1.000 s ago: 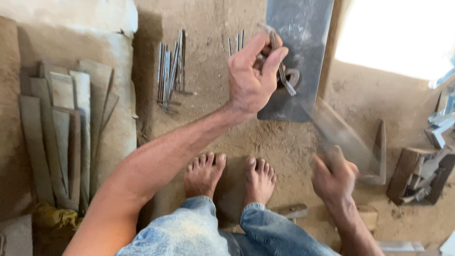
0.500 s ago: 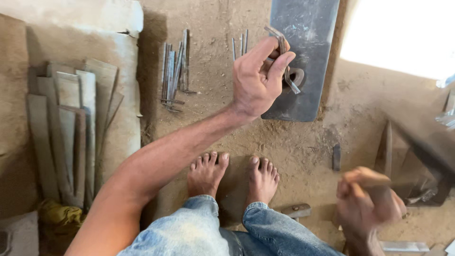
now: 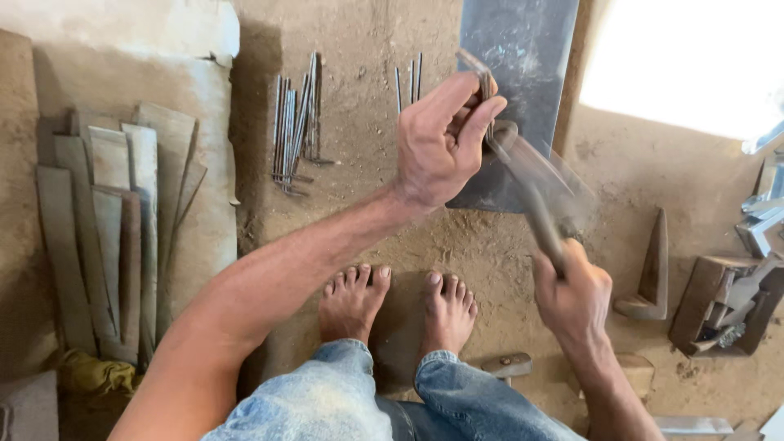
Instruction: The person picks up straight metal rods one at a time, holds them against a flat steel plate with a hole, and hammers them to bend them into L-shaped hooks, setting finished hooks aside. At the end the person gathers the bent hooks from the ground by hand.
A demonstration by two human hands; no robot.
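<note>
My left hand (image 3: 445,139) is raised over a grey steel plate (image 3: 514,49) and pinches a thin bent metal rod (image 3: 476,72) between thumb and fingers. My right hand (image 3: 573,296) grips the handle of a hammer (image 3: 535,200), which is blurred by motion. Its head reaches up to the rod just below my left fingers. My two bare feet (image 3: 392,306) rest on the dirt floor under my arms.
Several thin metal rods (image 3: 294,122) lie on the floor left of the plate, a few more (image 3: 408,82) beside it. Flat wooden slats (image 3: 106,229) are stacked at the left. A wedge-shaped block (image 3: 649,278) and a box of tools (image 3: 723,306) sit at the right.
Half a second ago my right hand was drawn back low at the right; it has swung the hammer up to the rod. My left hand has stayed in place.
</note>
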